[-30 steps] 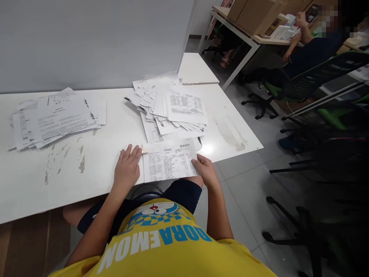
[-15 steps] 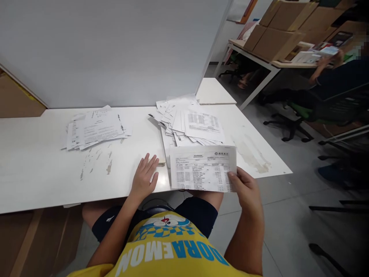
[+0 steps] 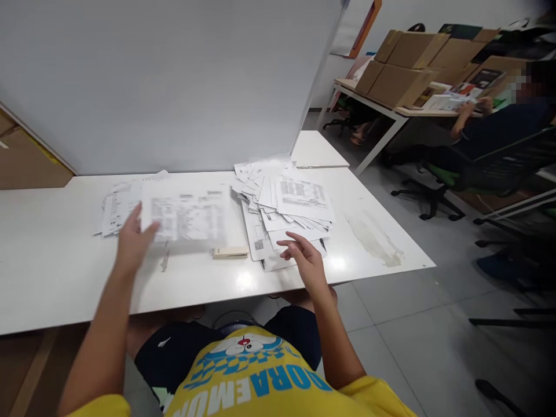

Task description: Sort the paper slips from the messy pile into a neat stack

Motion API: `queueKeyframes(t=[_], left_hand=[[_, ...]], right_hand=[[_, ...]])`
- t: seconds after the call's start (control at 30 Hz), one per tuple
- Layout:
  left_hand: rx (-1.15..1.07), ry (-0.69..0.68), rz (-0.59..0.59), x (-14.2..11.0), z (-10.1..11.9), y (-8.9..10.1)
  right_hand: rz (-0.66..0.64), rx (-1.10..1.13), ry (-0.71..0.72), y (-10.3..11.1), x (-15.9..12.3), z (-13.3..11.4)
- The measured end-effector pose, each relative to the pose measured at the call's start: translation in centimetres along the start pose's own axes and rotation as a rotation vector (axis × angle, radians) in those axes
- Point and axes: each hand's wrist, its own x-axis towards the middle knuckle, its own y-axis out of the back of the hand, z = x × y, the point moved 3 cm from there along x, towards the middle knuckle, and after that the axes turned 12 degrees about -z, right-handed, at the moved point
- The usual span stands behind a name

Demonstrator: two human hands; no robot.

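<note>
My left hand [image 3: 131,242] holds a printed sheet [image 3: 186,216] by its left edge above the white table [image 3: 52,272], close to the left paper stack [image 3: 115,205]; the sheet is blurred by motion. My right hand [image 3: 302,258] hovers with fingers apart and loosely curled over the near edge of the messy right pile of papers [image 3: 284,202], holding nothing. A small beige oblong object [image 3: 230,252] lies on the table between my hands.
A grey partition [image 3: 174,81] stands behind the table. At the right, another person [image 3: 499,124] sits at a desk loaded with cardboard boxes [image 3: 408,66]. Office chairs [image 3: 490,168] stand on the tiled floor to the right.
The printed sheet went from my right hand to my left and travelled leftward toward the left stack. My right hand let go and moved over the right pile. The beige object is now uncovered.
</note>
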Motion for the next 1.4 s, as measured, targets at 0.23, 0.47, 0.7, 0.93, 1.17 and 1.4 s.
queueKeyframes(t=[0.23, 0.47, 0.7, 0.93, 1.17, 1.4], left_hand=[[0.307, 0.064, 0.277, 6.2, -6.1, 6.3], [0.621, -0.324, 0.209, 1.0, -4.6, 1.3], [0.639, -0.134, 0.348, 2.8, -6.5, 2.7], [0.693, -0.086, 0.248, 2.8, -6.5, 2.6], [0.616, -0.197, 0.21, 2.3, -5.5, 2.2], [0.656, -0.285, 0.27, 3.0, -7.0, 2.5]], right_hand=[[0.047, -0.062, -0.01, 1.2, 0.1, 1.5], [0.189, -0.526, 0.088, 5.3, 4.5, 2.2], [0.106, -0.986, 0.11, 4.1, 12.4, 3.2], [0.284, -1.077, 0.082, 4.7, 12.5, 4.2], [0.286, -1.093, 0.192, 4.6, 12.7, 4.8], [0.216, -1.075, 0.171, 3.7, 13.3, 4.9]])
